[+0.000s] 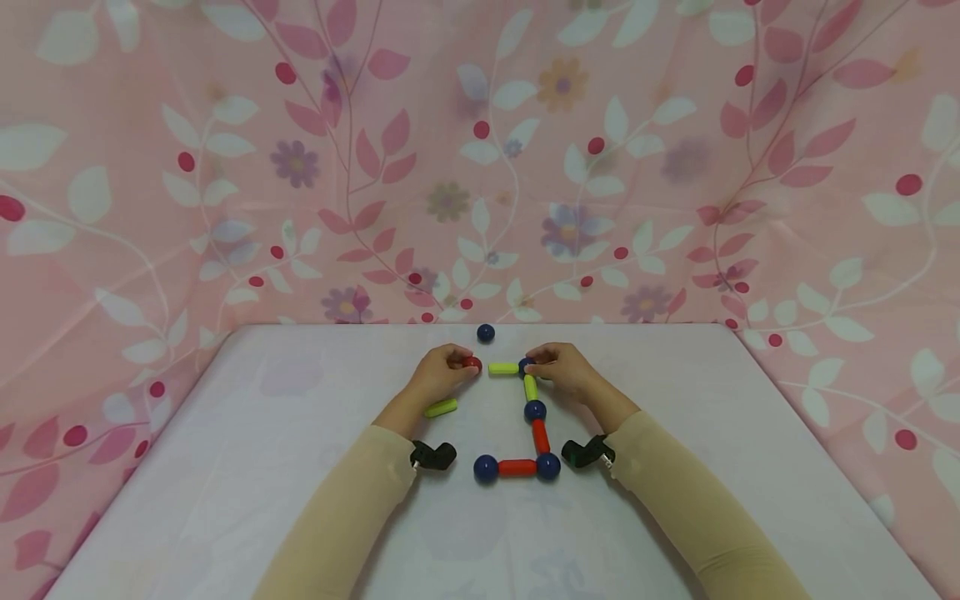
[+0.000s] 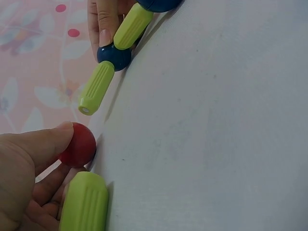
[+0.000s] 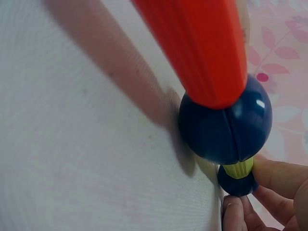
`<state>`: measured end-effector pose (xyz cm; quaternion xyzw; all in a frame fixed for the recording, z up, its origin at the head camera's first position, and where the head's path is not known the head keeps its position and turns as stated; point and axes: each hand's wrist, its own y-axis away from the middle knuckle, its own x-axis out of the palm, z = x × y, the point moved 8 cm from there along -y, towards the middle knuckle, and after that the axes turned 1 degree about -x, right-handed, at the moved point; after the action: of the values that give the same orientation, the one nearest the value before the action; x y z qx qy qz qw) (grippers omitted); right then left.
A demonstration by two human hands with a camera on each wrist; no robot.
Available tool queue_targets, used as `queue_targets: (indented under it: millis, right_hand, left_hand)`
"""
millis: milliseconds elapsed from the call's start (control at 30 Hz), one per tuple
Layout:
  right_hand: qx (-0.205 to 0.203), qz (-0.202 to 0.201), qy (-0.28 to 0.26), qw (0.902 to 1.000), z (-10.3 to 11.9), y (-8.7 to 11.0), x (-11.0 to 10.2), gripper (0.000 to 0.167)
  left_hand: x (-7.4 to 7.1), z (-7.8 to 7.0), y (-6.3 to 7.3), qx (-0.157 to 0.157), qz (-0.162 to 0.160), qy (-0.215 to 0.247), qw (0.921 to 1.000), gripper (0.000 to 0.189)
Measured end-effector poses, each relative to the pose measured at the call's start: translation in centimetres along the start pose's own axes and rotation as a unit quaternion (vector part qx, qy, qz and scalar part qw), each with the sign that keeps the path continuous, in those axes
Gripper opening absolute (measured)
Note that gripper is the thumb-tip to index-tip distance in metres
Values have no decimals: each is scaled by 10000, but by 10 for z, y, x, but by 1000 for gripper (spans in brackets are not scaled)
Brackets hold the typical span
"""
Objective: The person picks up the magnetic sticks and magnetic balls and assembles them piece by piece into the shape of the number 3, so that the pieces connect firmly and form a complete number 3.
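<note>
My left hand [image 1: 442, 372] pinches a red ball [image 2: 79, 146] between thumb and fingers. My right hand [image 1: 564, 368] grips a dark blue ball [image 2: 115, 57] at the far end of a joined chain. From that ball a yellow-green rod [image 1: 503, 368] points left, its free end a short gap from the red ball. A second yellow-green rod [image 1: 531, 388] runs down to another blue ball [image 1: 535, 411]. Below it, a red rod [image 1: 541, 437] leads to a corner blue ball [image 1: 548, 467], and a further red rod [image 1: 517, 468] joins the blue ball [image 1: 486, 469] at left.
A loose yellow-green rod [image 1: 441, 408] lies beside my left wrist. Near the back edge of the white-covered table [image 1: 300, 500] sits a single blue ball [image 1: 486, 333]. A pink floral cloth [image 1: 450, 167] hangs behind. Black wrist cameras [image 1: 435, 455] are worn on both wrists.
</note>
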<state>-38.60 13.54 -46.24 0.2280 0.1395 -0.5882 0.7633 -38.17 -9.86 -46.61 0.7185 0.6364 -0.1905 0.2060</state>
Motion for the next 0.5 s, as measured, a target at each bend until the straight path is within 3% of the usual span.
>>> queue_targets:
  millis: [500]
  right_hand:
    - [76, -31, -58, 9999, 1, -1, 0, 33]
  left_hand:
    - [6, -5, 2, 71, 81, 75, 9999, 33]
